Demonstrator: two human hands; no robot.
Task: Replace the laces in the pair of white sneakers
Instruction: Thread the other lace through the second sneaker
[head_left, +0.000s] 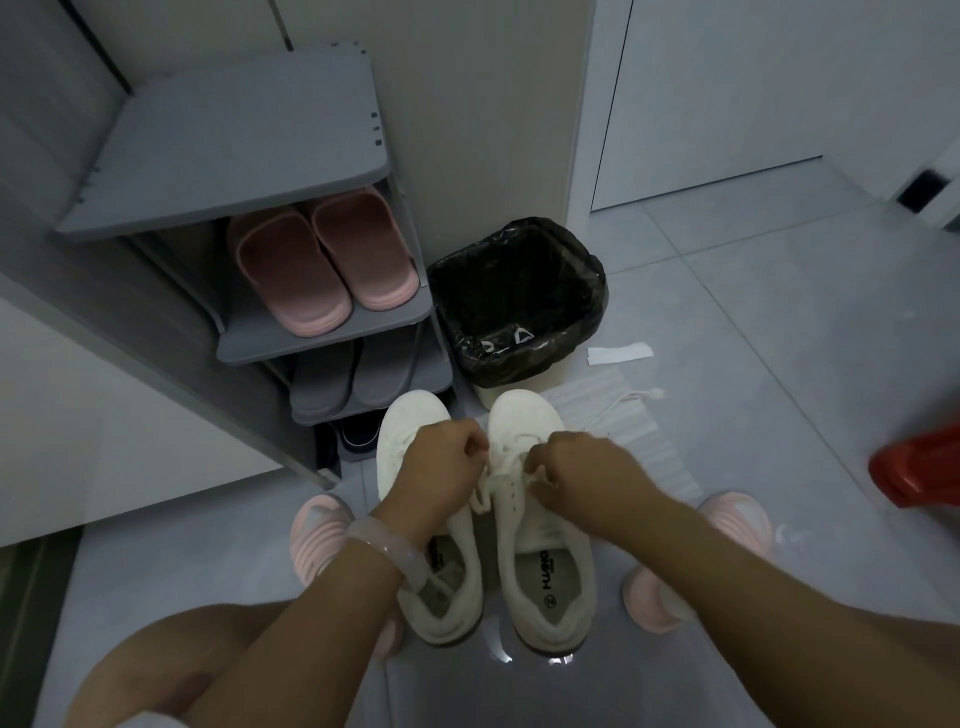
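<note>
Pale grey floor tiles (727, 291) carry a pair of white sneakers (540, 545) standing side by side, toes toward a grey shoe rack (228, 150) that holds pink slippers (322, 265). Beside the rack stands a bin lined with a black bag (519, 296). Both hands work over the right sneaker's eyelets: the left hand (441, 467), a pale bracelet (384, 545) on its wrist, has its fingers curled around the white lace (498, 467), and the right hand (587, 473) pinches the same lace. A loose white lace (623, 402) lies on the floor just past the toes.
</note>
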